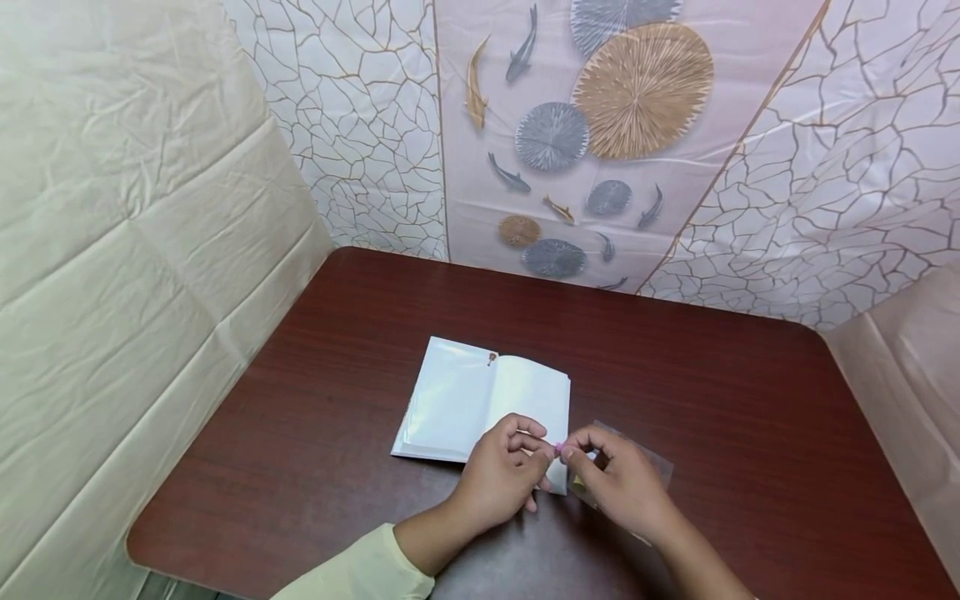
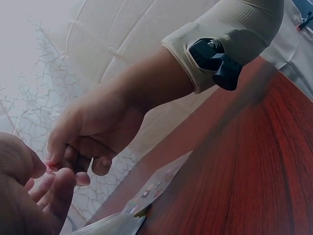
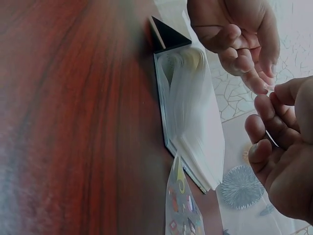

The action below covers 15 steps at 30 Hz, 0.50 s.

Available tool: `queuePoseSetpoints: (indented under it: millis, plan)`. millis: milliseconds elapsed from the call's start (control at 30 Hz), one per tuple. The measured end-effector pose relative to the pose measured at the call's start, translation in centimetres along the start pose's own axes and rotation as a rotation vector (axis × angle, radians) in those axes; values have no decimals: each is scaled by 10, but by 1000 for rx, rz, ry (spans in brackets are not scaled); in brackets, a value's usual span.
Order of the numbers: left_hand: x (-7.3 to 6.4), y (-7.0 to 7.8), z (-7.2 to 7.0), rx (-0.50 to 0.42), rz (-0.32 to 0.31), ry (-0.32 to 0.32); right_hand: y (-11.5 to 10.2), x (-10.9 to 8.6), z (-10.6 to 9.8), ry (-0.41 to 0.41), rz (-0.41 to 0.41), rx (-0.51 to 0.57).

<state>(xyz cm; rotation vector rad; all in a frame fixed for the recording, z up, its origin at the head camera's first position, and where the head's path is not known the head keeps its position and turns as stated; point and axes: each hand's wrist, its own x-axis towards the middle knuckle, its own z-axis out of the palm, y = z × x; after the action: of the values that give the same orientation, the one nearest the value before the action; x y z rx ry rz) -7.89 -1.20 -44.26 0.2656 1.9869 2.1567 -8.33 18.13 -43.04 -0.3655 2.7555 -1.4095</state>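
Note:
A tiny pink sticker (image 1: 558,448) is pinched between the fingertips of both hands, over the lower right corner of an open notebook (image 1: 450,396). My left hand (image 1: 497,477) has thumb and forefinger at the sticker's left side, the other fingers loosely bent. From the right, my right hand (image 1: 624,483) meets it with thumb and forefinger. A small reddish-brown sticker (image 1: 492,359) is on the top of the left page, near the fold. Partly under the right hand lies a clear sticker sheet (image 1: 658,463); its colourful stickers show in the right wrist view.
The notebook and sheet lie on a dark red wooden table (image 1: 315,383) with rounded corners. Patterned fabric (image 1: 360,125) hangs behind it, and a plain cream cloth (image 1: 135,275) stands along the left side. The notebook's thick pages (image 3: 190,112) fan up in the right wrist view.

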Motion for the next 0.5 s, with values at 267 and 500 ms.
queuePoseSetpoints:
  millis: [267,500]
  plan:
    - [1,1,-4,269,143,46,3,15,-7,-29,71,93]
    - [4,0,-13,1080,540,124,19,38,-11,11,105,1]
